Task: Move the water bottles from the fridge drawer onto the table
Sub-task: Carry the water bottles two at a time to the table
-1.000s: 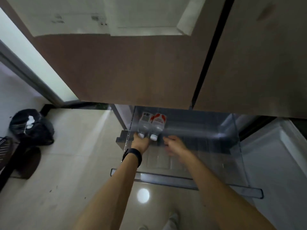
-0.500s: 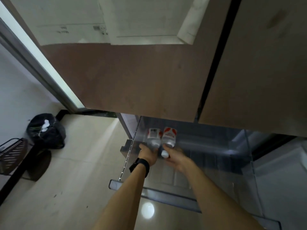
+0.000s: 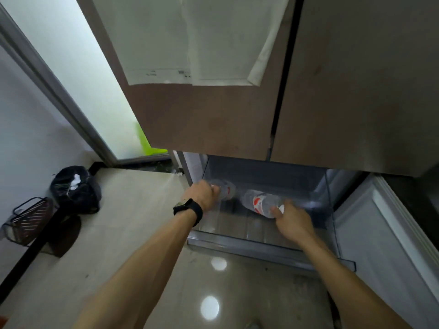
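Note:
Two clear water bottles with red-and-white labels lie in the pulled-out clear fridge drawer [image 3: 268,251]. My left hand [image 3: 202,194], with a black watch on its wrist, is closed around the cap end of the left bottle [image 3: 226,189] at the drawer's left side. The right bottle [image 3: 257,201] lies slanted in the middle of the drawer, and my right hand [image 3: 293,222] grips its neck end, the white cap showing between the fingers. No table is in view.
The brown fridge doors [image 3: 213,119] hang over the drawer, with the open lower door [image 3: 389,233] on the right. On the tiled floor at left sit a black rubbish bag [image 3: 76,188] and a wire basket [image 3: 27,219]. A frosted glass door [image 3: 78,74] stands behind.
The two bottles lay side by side; now they are apart. My right hand has taken hold of the right bottle and swung it rightward. My left hand stays closed on the left bottle.

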`<act>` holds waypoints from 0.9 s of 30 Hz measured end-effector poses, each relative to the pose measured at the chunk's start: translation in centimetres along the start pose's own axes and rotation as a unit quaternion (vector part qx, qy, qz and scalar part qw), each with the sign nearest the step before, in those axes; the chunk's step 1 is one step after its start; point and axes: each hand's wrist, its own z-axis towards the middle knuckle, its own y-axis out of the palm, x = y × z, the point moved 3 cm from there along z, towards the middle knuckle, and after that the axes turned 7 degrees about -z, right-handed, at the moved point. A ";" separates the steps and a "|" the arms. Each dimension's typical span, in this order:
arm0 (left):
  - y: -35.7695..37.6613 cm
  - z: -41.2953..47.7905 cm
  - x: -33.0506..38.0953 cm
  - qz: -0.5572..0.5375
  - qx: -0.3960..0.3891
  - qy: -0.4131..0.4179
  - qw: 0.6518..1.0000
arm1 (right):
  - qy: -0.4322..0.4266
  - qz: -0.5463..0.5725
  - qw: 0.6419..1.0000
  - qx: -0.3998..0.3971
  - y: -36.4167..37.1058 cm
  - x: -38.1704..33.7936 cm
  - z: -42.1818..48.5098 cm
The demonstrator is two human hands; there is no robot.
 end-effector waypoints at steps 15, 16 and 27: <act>4.3 -3.1 1.4 -0.209 0.010 0.107 0.972 | -0.060 0.216 0.974 0.038 -1.8 0.9 -0.2; 4.9 -3.3 0.9 -0.236 -0.025 0.098 0.966 | -0.069 0.237 0.968 0.031 -1.2 1.0 -0.3; 6.0 -2.3 -0.5 -0.260 -0.051 0.068 0.962 | -0.096 0.203 0.974 0.039 0.5 0.7 0.7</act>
